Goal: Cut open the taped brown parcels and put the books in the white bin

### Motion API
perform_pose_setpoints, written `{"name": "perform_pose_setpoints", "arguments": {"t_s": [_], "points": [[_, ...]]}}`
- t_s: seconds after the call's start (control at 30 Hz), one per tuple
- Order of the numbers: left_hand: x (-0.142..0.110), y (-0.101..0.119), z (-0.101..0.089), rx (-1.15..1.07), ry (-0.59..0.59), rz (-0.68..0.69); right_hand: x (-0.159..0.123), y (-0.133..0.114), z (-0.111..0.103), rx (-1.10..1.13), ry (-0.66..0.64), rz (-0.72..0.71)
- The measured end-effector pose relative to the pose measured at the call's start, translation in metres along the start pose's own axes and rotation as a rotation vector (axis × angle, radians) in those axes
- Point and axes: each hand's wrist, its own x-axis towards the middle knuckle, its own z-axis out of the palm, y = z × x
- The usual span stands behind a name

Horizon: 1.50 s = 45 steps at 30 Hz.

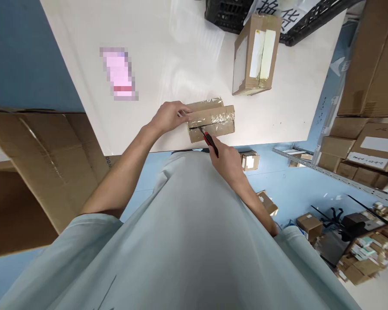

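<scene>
A small cardboard box (pixel 213 116) wrapped in clear tape lies near the front edge of the white table. My left hand (pixel 172 116) grips its left end, with the thumb and fingers closed on the upper flap. In my right hand (pixel 226 160) is a red and black utility knife (pixel 210 140), the fingers wrapped round its handle. The blade tip touches the box at the dark slit along its top, towards the left end. What lies inside the box is hidden.
A taller taped carton (pixel 241 64) stands on the white table (pixel 148 26) at the back right, beside black plastic crates (pixel 226 15). A pixelated pink item (pixel 119 74) lies back left. Large cartons (pixel 51 150) flank the table's left; shelves of boxes (pixel 375 146) stand right.
</scene>
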Motion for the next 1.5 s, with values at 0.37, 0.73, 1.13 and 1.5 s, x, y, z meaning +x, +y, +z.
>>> {"name": "perform_pose_setpoints", "arguments": {"t_s": [0.37,0.73,1.13,1.5], "points": [[0.014,-0.008,0.003,-0.180,-0.024,0.066,0.009,-0.072,0.028,-0.149,0.008,0.129],[0.018,-0.014,0.016,-0.211,0.022,0.078,0.018,-0.100,0.036,-0.232,-0.005,0.209],[0.021,-0.019,0.020,-0.218,0.017,0.051,0.021,-0.105,0.030,-0.195,0.009,0.239],[0.019,-0.017,0.013,-0.216,-0.029,0.048,0.025,-0.102,0.027,-0.144,0.005,0.248]]}}
